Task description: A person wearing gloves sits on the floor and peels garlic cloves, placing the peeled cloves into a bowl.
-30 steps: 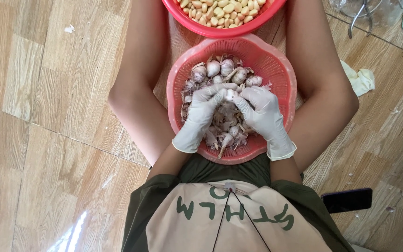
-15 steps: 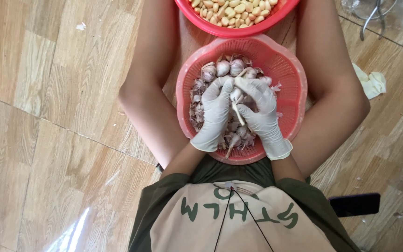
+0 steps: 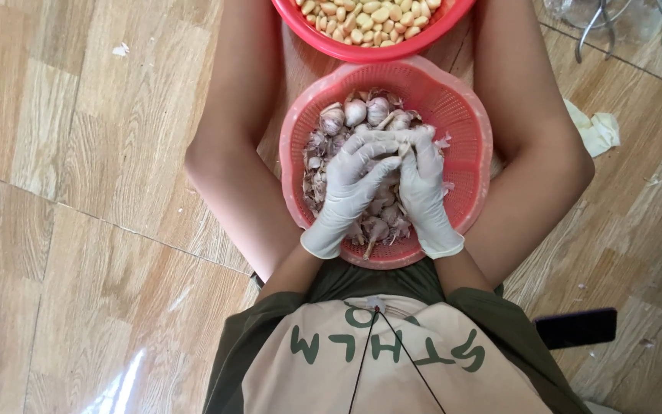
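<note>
The person sits on a wooden plank floor [image 3: 78, 230] with bare legs spread, and a pink perforated plastic basket [image 3: 465, 126] rests between the thighs. It holds whole garlic bulbs [image 3: 355, 112], papery and purplish white, heaped mostly toward the 9 o'clock half of the basket and under the hands.

Both hands wear thin white gloves and meet over the middle of the heap. The left hand [image 3: 350, 188] comes in from 7 o'clock with its fingers curled, their tips pressed against a garlic piece [image 3: 403, 148] at the centre. The right hand [image 3: 423, 184] comes in from 5 o'clock, its fingers bent over and closed on that same piece from the opposite side, so the two sets of fingertips touch around it.

At 12 o'clock, touching the pink basket's rim, stands a red bowl [image 3: 362, 52] filled with peeled yellowish cloves [image 3: 373, 17]. A crumpled white scrap [image 3: 598, 132] lies on the floor at 3 o'clock, beyond the right knee. A dark flat phone [image 3: 576, 328] lies at 4 o'clock beside the hip.
</note>
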